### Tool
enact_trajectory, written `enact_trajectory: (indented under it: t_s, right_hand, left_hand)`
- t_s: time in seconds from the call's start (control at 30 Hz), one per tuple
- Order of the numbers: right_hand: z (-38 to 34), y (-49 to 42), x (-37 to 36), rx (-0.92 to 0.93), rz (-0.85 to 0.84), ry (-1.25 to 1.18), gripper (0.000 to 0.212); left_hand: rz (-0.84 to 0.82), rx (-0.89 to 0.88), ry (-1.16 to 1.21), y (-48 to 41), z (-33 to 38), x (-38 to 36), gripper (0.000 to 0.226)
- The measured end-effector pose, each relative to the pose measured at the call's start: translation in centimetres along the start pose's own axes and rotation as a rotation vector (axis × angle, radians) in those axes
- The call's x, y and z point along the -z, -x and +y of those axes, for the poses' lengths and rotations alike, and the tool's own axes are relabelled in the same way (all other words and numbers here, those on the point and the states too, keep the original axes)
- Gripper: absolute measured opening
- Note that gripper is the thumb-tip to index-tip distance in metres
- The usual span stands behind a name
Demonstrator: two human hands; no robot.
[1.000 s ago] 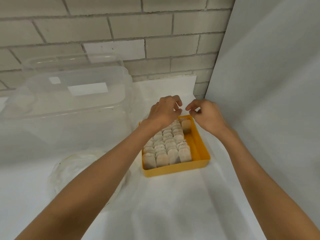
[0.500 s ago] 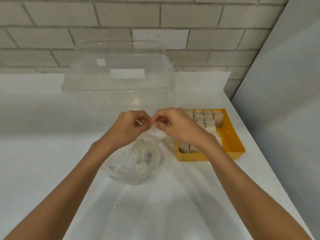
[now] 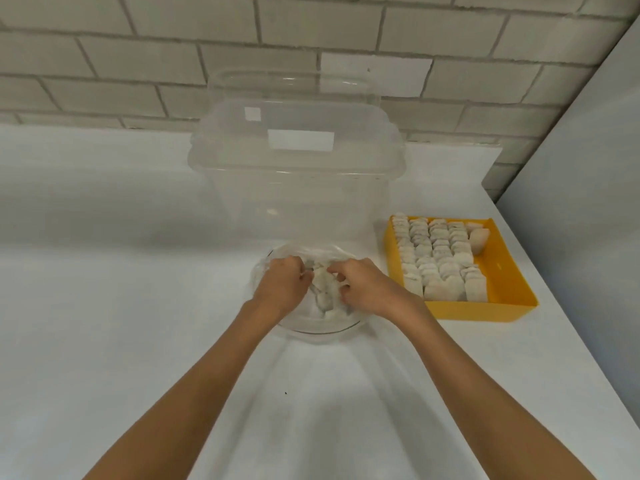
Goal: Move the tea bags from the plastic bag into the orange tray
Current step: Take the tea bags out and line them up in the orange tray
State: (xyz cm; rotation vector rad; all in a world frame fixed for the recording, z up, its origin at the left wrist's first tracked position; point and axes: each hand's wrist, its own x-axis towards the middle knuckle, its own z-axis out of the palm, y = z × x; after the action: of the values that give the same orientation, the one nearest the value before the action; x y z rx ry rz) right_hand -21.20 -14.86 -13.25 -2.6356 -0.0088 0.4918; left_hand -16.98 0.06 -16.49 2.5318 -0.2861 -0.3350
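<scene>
While the loose pale paper tea bags [image 3: 323, 294] lie heaped in the crumpled clear plastic bag [image 3: 311, 328], the left hand [image 3: 284, 285] pinches its film with curled fingers; the right hand [image 3: 367, 289] curls into the heap, but I cannot tell whether it grips a tea bag. Picking seems the step in hand; next calls for lifting one to three o'clock, into the rectangular orange plastic tray [image 3: 502, 271], along its bare right strip. A tall clear lidded tub [image 3: 298, 174] stands at twelve o'clock.
</scene>
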Motion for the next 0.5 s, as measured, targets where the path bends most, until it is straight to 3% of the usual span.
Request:
enact_trajectory:
  t_s: [0.13, 0.37, 0.5]
  right_hand:
    - [-0.1, 0.3, -0.3, -0.009, 0.019, -0.054, 0.049]
    - [0.2, 1.1, -0.2, 0.028, 0.155, -0.263, 0.037]
    - [0.0, 2.1, -0.4, -0.062, 0.201, -0.733, 0.020]
  left_hand:
    - [-0.039, 0.056, 0.034, -0.5, 0.3, -2.3, 0.031]
    - [0.019, -0.003, 0.320, 0.9, 0.7, -1.5, 0.010]
    - [0.143, -0.090, 0.399, 3.0, 1.1, 1.2, 0.013]
